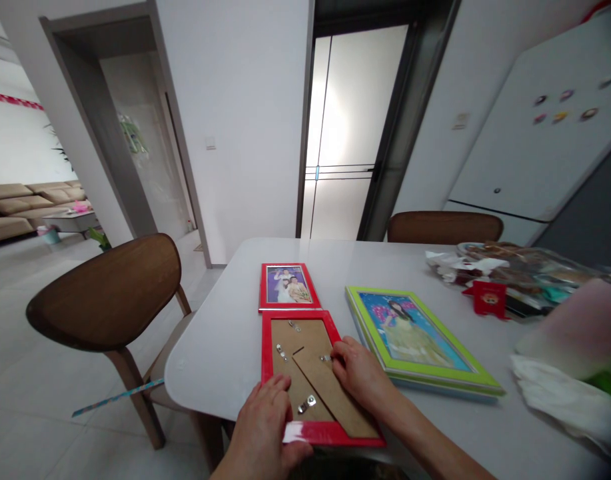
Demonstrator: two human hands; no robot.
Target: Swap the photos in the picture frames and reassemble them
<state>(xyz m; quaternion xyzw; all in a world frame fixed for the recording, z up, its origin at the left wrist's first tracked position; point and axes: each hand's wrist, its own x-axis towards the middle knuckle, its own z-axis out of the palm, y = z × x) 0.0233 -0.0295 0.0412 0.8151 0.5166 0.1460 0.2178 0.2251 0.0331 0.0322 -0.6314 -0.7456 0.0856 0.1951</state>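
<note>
A red picture frame (266, 347) lies back side up at the near edge of the white table, joined or touching end to end with a second red frame (315, 297) that shows a photo of people. Its brown backing board (280, 380) carries a slanted stand (348, 407) and small metal clips, one of them a near clip (306, 404). My left hand (268, 427) grips the frame's lower left corner, thumb at the near edge. The curled fingers of my right hand (362, 373) are on the right-hand clip (326, 358); its fingertips are partly hidden.
To the right lies a stack of frames, a green one (420, 370) with a photo on top. Beyond are a red packet (489, 300), plastic-wrapped items and white tissue (565, 397). Brown chairs stand at the left (110, 293) and the far side (445, 228) of the table (210, 353).
</note>
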